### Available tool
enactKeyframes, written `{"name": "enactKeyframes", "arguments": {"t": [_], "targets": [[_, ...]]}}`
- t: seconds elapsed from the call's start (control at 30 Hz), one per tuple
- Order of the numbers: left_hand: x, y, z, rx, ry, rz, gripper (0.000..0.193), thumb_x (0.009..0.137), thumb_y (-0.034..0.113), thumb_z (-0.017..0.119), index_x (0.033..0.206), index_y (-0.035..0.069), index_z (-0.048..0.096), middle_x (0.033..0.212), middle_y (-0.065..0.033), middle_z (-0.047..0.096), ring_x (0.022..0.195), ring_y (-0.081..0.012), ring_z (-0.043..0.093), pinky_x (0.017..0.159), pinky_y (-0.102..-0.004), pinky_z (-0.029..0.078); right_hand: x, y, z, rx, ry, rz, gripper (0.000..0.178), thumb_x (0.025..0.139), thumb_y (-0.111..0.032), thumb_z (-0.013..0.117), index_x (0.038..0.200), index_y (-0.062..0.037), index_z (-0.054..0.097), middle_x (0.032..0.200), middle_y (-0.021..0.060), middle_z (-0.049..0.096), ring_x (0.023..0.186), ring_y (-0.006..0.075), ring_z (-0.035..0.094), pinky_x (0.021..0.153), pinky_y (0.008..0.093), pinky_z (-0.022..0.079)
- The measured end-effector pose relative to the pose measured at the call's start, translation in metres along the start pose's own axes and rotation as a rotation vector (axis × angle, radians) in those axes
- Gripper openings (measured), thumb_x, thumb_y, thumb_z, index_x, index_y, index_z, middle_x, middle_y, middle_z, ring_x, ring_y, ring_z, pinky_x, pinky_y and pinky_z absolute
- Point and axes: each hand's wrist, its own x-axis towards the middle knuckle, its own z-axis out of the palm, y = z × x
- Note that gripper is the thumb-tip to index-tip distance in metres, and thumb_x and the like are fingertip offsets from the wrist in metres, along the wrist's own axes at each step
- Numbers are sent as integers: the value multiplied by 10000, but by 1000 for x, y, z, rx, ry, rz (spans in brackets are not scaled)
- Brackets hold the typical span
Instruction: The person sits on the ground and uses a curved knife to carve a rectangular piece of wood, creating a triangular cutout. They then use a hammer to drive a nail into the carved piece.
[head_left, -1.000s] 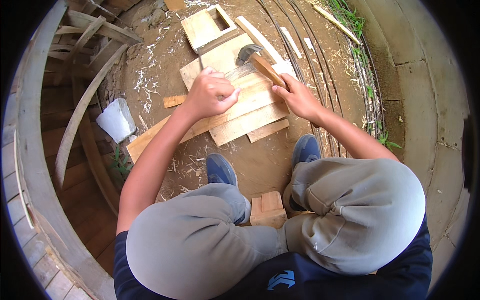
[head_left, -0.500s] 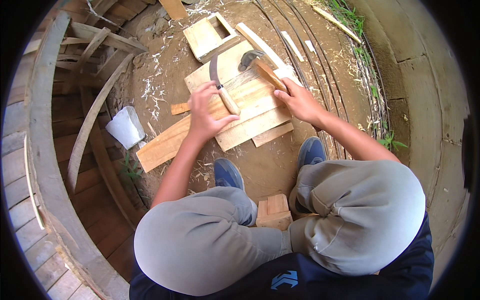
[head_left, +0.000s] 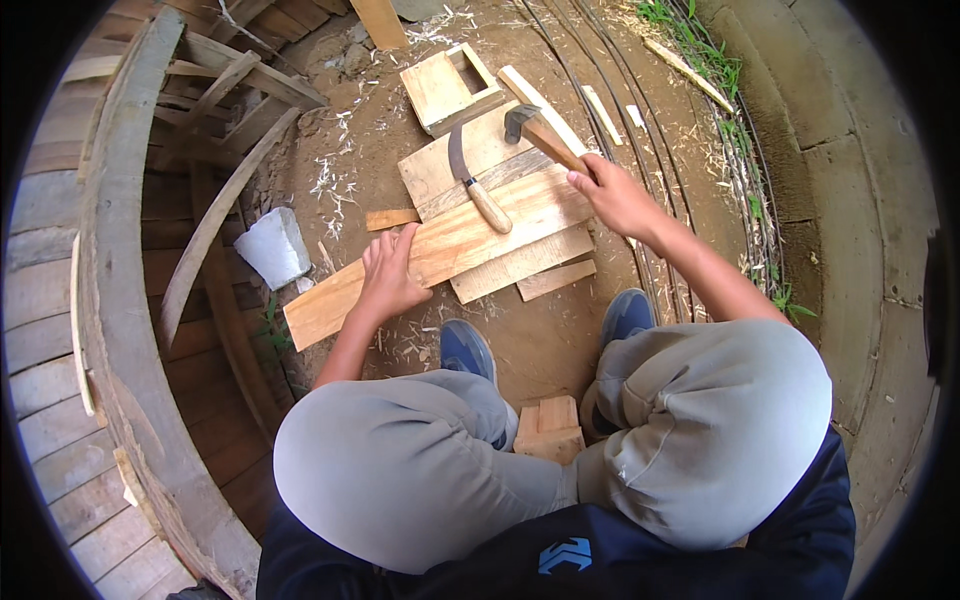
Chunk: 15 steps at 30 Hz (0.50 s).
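Note:
A claw hammer (head_left: 553, 140) with a wooden handle is in my right hand (head_left: 619, 196), its metal head raised over the far right of the boards. My left hand (head_left: 390, 270) is closed across the long wooden plank (head_left: 440, 246), thumb at the near edge and fingers at the far edge. On that plank rests the wooden handle of a curved knife (head_left: 487, 204), its dark blade pointing away from me over a board (head_left: 430, 172) behind. Shorter boards (head_left: 523, 262) lie underneath, toward my feet.
Beyond the boards sits an open wooden box (head_left: 450, 88). A pale stone block (head_left: 274, 248) lies left of the plank, near a timber frame (head_left: 135, 300). Dark rods (head_left: 640, 120) run along the right, before a wall (head_left: 860, 200). A wooden block (head_left: 550, 430) is between my legs.
My left hand has come down from beside the knife and taken hold of the plank further left. The hammer has turned in my right hand, so its head shows more clearly. The knife lies untouched.

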Motion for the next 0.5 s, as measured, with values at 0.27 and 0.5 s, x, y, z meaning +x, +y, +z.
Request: {"name": "enactKeyframes", "arguments": {"t": [0.27,0.5], "targets": [[-29,25,-21,-12,-163,35,1085,549,257,880,1513,99,407,1242,-171,497,1217,-358,459,1080,-450,319,9,-13,-21,-334,218,-293,283,986,-134,535,1250,-39,496,1159,209,585,1102,385,614,921,500,490],[-66,36,-26,-19,-100,91,1106,487,228,904,1482,118,434,1196,-147,494,1195,-350,460,1065,-453,319,37,0,10,-394,136,-433,426,867,39,546,1282,-36,488,1198,208,556,1194,383,555,1000,468,462]]}}
